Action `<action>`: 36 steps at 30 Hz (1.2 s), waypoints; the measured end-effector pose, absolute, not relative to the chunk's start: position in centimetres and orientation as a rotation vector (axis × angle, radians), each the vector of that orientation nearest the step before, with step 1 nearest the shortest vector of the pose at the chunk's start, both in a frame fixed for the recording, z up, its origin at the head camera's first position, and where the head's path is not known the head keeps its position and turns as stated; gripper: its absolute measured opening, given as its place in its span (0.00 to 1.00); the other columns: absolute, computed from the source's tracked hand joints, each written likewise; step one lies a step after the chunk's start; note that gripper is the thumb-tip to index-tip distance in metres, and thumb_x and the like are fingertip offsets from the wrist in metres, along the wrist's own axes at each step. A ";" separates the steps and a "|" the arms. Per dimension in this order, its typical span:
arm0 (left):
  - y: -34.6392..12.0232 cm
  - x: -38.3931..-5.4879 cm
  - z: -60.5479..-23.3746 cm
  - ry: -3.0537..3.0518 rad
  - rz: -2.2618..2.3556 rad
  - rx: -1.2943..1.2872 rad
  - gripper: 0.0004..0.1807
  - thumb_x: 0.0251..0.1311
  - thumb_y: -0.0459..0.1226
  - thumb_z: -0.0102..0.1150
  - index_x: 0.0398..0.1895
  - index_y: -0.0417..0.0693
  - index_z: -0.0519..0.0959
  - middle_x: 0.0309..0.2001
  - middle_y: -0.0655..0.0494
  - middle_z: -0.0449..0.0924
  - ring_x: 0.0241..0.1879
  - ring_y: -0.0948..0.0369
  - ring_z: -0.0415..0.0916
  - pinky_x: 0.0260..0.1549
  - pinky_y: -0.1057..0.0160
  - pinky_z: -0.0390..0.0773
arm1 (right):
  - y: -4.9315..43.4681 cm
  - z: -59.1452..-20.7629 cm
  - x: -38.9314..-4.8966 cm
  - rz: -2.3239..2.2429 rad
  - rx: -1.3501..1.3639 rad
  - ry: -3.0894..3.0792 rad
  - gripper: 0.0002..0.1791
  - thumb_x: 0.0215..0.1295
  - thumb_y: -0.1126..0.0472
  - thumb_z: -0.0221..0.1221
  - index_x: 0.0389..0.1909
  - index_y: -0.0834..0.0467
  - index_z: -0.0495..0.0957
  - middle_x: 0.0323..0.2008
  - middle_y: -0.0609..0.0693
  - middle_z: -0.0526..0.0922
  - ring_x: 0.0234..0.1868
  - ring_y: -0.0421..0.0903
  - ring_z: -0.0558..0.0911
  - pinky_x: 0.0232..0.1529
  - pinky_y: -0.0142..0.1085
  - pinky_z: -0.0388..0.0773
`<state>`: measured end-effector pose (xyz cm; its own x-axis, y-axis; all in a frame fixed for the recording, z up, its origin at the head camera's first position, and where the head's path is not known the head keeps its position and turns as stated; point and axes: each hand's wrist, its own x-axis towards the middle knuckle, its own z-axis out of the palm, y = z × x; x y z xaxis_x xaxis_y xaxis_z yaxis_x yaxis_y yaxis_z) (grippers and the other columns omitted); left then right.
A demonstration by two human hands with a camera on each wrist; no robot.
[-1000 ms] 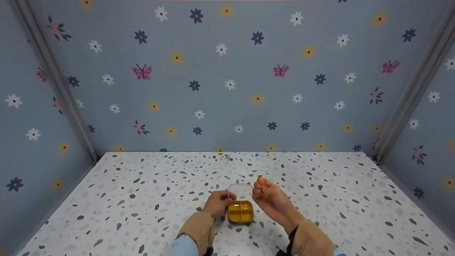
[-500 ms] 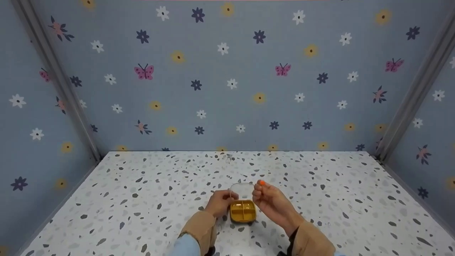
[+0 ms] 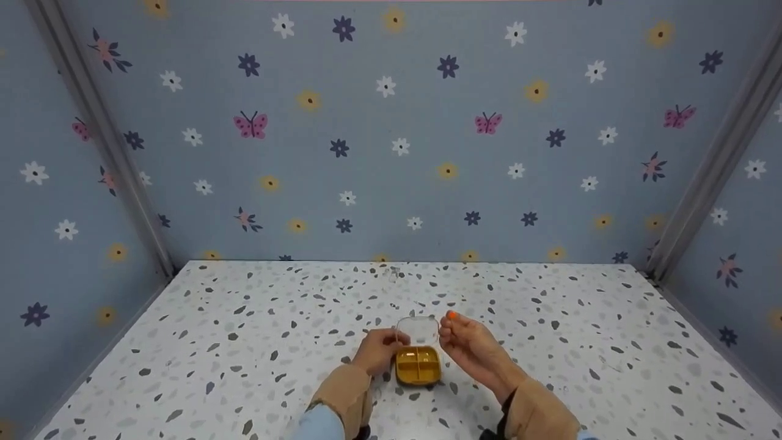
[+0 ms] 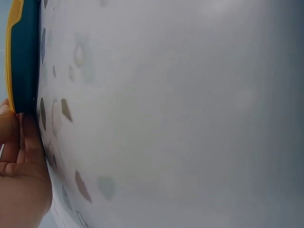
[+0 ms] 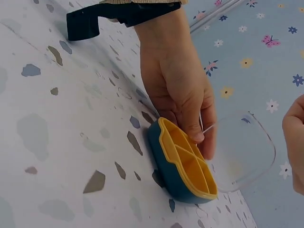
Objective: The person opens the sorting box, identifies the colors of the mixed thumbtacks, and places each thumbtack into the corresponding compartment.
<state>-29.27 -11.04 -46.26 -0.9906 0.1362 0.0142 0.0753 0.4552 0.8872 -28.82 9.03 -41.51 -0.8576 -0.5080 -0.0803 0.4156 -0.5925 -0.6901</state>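
A small pill box (image 3: 418, 383) stands on the table, teal outside with a yellow divided inside, as the right wrist view shows. Its clear lid (image 5: 274, 152) is raised at the back. My left hand (image 3: 376, 351) grips the box at its left rear corner, thumb by the lid's hinge side. No contents can be made out in the compartments. Above and to the right of the box, my right hand (image 3: 475, 349) pinches a small orange piece (image 3: 451, 315), perhaps a pill, between thumb and fingertip. That piece is out of sight in both wrist views.
The speckled white table (image 3: 275, 305) reaches back to a flowered blue wall (image 3: 391, 122). Side panels with grey metal posts (image 3: 110, 140) enclose it left and right.
The head view has shifted slightly. Both hands hold nearly still; the right hand with the orange piece sits marginally lower and further right. The left hand stays on the pill box.
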 end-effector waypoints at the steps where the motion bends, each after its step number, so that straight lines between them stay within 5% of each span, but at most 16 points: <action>1: -11.1 -29.2 -46.2 2.629 1.596 0.192 0.11 0.60 0.28 0.49 0.41 0.39 0.80 0.42 0.47 0.80 0.44 0.55 0.74 0.48 0.55 0.73 | 9.1 -41.6 -29.0 -2.400 -0.170 1.051 0.05 0.69 0.68 0.43 0.43 0.62 0.59 0.31 0.48 0.69 0.32 0.40 0.70 0.36 0.26 0.70; 9: -11.2 -29.0 -46.3 2.636 1.623 0.235 0.10 0.59 0.27 0.49 0.40 0.38 0.80 0.41 0.46 0.80 0.43 0.56 0.74 0.46 0.56 0.74 | 9.8 -42.0 -30.6 -2.037 -0.376 1.863 0.08 0.67 0.62 0.50 0.30 0.60 0.72 0.27 0.47 0.72 0.29 0.40 0.70 0.36 0.31 0.71; 16: -11.0 -29.0 -46.3 2.646 1.619 0.253 0.11 0.60 0.26 0.48 0.40 0.37 0.80 0.41 0.45 0.80 0.43 0.54 0.75 0.45 0.56 0.75 | 9.5 -42.1 -30.8 -1.459 -0.664 2.411 0.09 0.65 0.65 0.51 0.33 0.68 0.76 0.24 0.47 0.74 0.28 0.39 0.72 0.34 0.36 0.74; 24: -11.1 -29.1 -46.2 2.636 1.624 0.184 0.11 0.60 0.26 0.48 0.40 0.38 0.80 0.41 0.46 0.80 0.44 0.55 0.74 0.47 0.55 0.74 | 7.9 -42.7 -29.8 -0.706 -1.011 2.730 0.05 0.58 0.72 0.56 0.31 0.60 0.78 0.30 0.48 0.79 0.32 0.41 0.75 0.36 0.34 0.76; 30: -11.0 -29.1 -46.3 2.644 1.627 0.184 0.11 0.60 0.26 0.48 0.40 0.38 0.80 0.42 0.46 0.80 0.45 0.54 0.75 0.48 0.54 0.74 | 6.9 -43.1 -28.8 0.071 -1.334 2.875 0.18 0.46 0.69 0.64 0.41 0.57 0.77 0.38 0.50 0.80 0.38 0.43 0.79 0.44 0.33 0.77; 36: -11.0 -29.2 -46.2 2.655 1.601 0.196 0.11 0.60 0.27 0.49 0.40 0.39 0.80 0.42 0.47 0.80 0.47 0.52 0.74 0.51 0.52 0.72 | 6.7 -43.6 -28.7 0.113 -1.294 2.887 0.17 0.50 0.68 0.62 0.43 0.55 0.79 0.40 0.50 0.81 0.39 0.44 0.80 0.44 0.34 0.78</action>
